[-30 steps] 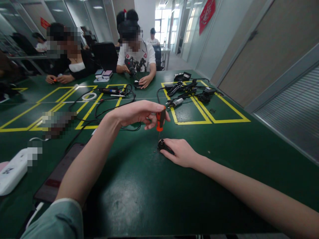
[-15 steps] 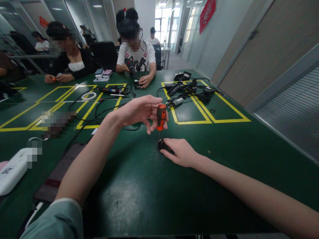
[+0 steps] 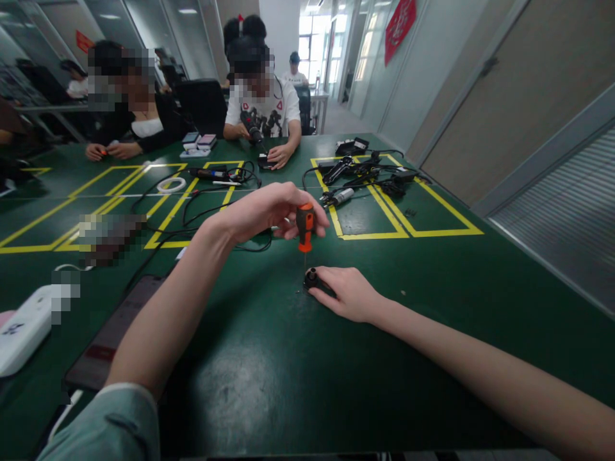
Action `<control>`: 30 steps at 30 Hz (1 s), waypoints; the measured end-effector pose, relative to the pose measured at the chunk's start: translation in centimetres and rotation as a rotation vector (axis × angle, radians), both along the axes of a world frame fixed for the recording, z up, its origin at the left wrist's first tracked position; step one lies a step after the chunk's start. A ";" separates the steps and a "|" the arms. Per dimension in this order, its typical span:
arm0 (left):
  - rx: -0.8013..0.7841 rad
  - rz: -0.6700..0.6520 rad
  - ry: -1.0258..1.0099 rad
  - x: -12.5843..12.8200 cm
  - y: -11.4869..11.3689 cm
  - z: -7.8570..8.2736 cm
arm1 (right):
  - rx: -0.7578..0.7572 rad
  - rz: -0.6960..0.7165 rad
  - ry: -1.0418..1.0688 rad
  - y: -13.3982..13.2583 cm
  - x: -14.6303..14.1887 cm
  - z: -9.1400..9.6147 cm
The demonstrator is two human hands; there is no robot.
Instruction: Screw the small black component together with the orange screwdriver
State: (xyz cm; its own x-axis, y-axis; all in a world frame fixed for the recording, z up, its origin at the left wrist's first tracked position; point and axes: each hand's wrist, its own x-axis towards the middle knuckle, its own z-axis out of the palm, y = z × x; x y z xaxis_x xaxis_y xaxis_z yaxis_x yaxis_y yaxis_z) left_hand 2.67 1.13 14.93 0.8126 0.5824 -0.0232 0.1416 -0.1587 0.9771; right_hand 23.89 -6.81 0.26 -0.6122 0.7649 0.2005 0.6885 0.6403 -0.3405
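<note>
My left grip (image 3: pixel 275 206) closed round an upright screwdriver (image 3: pixel 305 225), my right grip (image 3: pixel 350 291) steadying a black part (image 3: pixel 311 280) at the screwdriver's six o'clock.

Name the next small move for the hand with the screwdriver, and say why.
Probably a small twist of the screwdriver with the left hand, though which way to turn cannot be told from here. It stands nearly upright, shaft pointing down at the black part, and the right hand holds that part on the green table.
</note>
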 end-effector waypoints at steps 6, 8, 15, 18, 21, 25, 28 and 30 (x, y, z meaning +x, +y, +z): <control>0.046 0.036 -0.021 0.1 -0.1 -0.1 | 0.011 0.003 0.002 0.0 0.0 0.0; 0.051 0.033 -0.036 0.0 -0.1 -0.2 | 0.013 0.001 -0.005 0.0 -0.1 0.0; 0.033 0.006 -0.081 -0.1 0.0 -0.3 | 0.003 -0.002 -0.013 -0.1 -0.1 0.1; 0.021 -0.002 -0.080 -0.2 0.0 -0.4 | 0.005 0.007 0.000 -0.1 -0.1 0.1; 0.019 -0.004 -0.075 -0.1 0.0 -0.4 | 0.014 0.010 0.002 0.0 0.0 -0.1; -0.022 -0.055 -0.084 -0.1 0.2 -0.3 | 0.017 0.002 0.000 0.0 0.0 -0.2; -0.045 -0.099 -0.069 -0.3 0.3 -0.3 | 0.013 0.003 0.004 0.0 0.0 -0.2; -0.041 -0.105 -0.065 -0.4 0.3 -0.2 | 0.012 0.003 0.006 0.0 0.0 -0.1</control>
